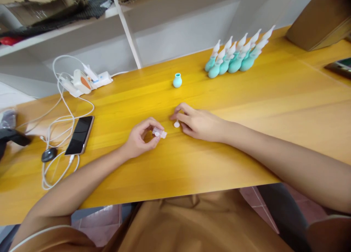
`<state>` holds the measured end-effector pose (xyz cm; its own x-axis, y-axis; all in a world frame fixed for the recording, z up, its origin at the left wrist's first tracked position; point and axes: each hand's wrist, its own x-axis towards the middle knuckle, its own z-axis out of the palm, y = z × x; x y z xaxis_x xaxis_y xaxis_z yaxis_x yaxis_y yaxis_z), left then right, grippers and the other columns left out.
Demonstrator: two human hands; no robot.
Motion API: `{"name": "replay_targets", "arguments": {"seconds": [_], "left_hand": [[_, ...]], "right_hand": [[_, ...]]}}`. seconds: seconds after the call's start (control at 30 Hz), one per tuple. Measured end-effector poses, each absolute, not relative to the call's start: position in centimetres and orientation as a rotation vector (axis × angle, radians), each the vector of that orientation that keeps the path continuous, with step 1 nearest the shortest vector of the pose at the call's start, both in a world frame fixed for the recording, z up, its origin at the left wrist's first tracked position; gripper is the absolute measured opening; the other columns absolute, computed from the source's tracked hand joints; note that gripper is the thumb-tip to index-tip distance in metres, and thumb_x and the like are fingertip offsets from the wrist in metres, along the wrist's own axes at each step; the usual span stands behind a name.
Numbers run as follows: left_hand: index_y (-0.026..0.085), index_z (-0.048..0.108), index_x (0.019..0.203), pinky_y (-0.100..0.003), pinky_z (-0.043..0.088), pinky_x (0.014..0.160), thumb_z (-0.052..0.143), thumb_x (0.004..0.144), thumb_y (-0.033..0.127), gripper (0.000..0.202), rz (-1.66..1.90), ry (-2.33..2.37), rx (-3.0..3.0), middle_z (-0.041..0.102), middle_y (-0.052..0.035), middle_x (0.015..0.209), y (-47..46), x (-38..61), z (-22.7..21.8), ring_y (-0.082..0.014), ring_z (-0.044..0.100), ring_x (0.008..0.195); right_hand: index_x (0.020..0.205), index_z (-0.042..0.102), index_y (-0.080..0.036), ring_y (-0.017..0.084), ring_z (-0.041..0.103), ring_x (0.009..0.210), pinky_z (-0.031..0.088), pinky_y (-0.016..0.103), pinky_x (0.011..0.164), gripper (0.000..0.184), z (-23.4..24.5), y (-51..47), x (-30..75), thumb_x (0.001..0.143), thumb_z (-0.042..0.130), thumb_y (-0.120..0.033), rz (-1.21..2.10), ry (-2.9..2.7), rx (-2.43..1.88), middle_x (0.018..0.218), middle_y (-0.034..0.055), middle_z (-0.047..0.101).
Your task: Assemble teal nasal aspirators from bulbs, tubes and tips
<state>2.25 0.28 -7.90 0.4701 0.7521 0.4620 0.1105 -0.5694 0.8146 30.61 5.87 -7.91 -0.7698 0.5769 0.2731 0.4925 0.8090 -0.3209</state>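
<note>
My left hand (144, 136) pinches a small clear plastic piece (159, 132) between thumb and fingers, its narrow end facing right. A short gap to the right, my right hand (193, 121) is closed at the fingertips around a small white plastic piece with a rounded end (177, 124). Both hands are low over the table, knuckles apart from each other. Beyond them stands an uncapped turquoise bulb-shaped bottle (177, 81), upright with a dark round opening. Neither hand touches it.
Several turquoise bulbs with white pointed tips (237, 58) stand grouped at the back right. On the left lie a phone (80, 135), looped white cables, a black mouse-like object (49, 154) and a power strip (102, 79). A cardboard box (315, 21) sits at the far right of the wooden table (131, 182).
</note>
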Motion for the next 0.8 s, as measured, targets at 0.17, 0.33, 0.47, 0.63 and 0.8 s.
{"name": "replay_targets", "arguments": {"seconds": [0.17, 0.33, 0.47, 0.63, 0.8], "left_hand": [[0.019, 0.070, 0.111, -0.026, 0.054, 0.078, 0.072, 0.096, 0.016, 0.016, 1.058, 0.866, 1.955, 0.068, -0.0044, 0.098, 0.1, 2.4, -7.9, -0.0133, 0.063, 0.085], [0.019, 0.071, 0.108, -0.026, 0.054, 0.076, 0.074, 0.090, 0.012, 0.020, 1.049, 1.021, 1.918, 0.070, -0.0042, 0.098, 0.1, 2.7, -7.8, -0.0136, 0.065, 0.084], [0.020, 0.071, 0.104, -0.027, 0.057, 0.080, 0.074, 0.088, 0.010, 0.020, 1.070, 1.026, 1.957, 0.068, -0.0050, 0.104, 0.2, 2.7, -7.9, -0.0145, 0.066, 0.092], [0.019, 0.060, 0.098, -0.031, 0.063, 0.089, 0.075, 0.090, 0.011, 0.019, 1.065, 0.868, 1.825, 0.070, -0.0089, 0.118, 0.4, 2.5, -8.6, -0.0164, 0.072, 0.103], [0.019, 0.061, 0.104, -0.026, 0.060, 0.082, 0.075, 0.092, 0.011, 0.019, 1.034, 0.828, 1.791, 0.071, -0.0050, 0.105, 0.3, 2.4, -8.7, -0.0122, 0.070, 0.090]], "right_hand": [[0.122, 0.070, -0.016, 0.017, 0.063, 0.085, 0.045, 0.029, 0.073, 0.023, -8.1, 5.8, 30.4, 0.102, 0.059, -0.017, 0.391, -2.651, -0.693, 0.129, 0.0125, 0.066], [0.113, 0.072, -0.016, 0.013, 0.063, 0.077, 0.050, 0.027, 0.074, 0.015, -7.7, 5.6, 29.9, 0.105, 0.065, -0.026, 0.701, -2.459, -0.648, 0.110, 0.0087, 0.071], [0.110, 0.070, -0.017, 0.012, 0.063, 0.070, 0.051, 0.025, 0.064, 0.026, -7.7, 4.9, 29.2, 0.105, 0.070, -0.043, 1.082, -2.165, -0.713, 0.094, 0.0047, 0.072], [0.117, 0.057, -0.019, 0.013, 0.066, 0.063, 0.052, 0.023, 0.045, 0.048, -8.5, 4.2, 28.3, 0.099, 0.076, -0.059, 1.710, -1.783, -0.742, 0.088, 0.0028, 0.073], [0.115, 0.063, -0.017, 0.011, 0.065, 0.063, 0.053, 0.021, 0.043, 0.048, -8.6, 4.1, 27.8, 0.094, 0.083, -0.054, 1.784, -1.658, -0.674, 0.087, 0.0004, 0.067]]}}
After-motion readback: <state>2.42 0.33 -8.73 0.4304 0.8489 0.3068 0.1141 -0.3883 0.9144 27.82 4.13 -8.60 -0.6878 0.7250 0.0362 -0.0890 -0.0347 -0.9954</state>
